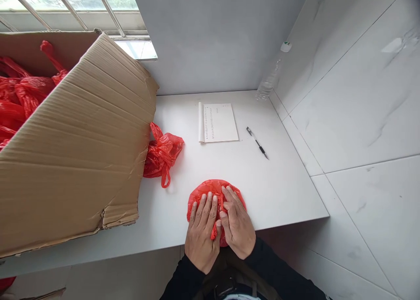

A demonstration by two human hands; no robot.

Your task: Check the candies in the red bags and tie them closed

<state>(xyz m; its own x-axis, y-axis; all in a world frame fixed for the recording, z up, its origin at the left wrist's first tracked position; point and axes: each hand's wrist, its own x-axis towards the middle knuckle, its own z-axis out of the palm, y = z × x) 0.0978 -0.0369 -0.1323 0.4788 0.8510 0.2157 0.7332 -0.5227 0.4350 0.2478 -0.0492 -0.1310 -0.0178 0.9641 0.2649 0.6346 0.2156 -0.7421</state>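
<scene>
A red plastic bag (210, 189) lies flattened at the near edge of the white table (278, 186). My left hand (201, 230) rests flat on the bag's left half, fingers stretched out and close together. My right hand (236, 223) presses on the right half, its fingertips bent onto a ridge of plastic between the two hands. A second red bag (162, 153), crumpled with its handles loose, lies beside the cardboard box.
A large cardboard box (82, 146) full of several red bags (19, 98) fills the left side. A sheet of paper (218, 122), a black pen (257, 143) and a clear plastic bottle (271, 79) lie farther back. A tiled wall (361, 116) stands on the right.
</scene>
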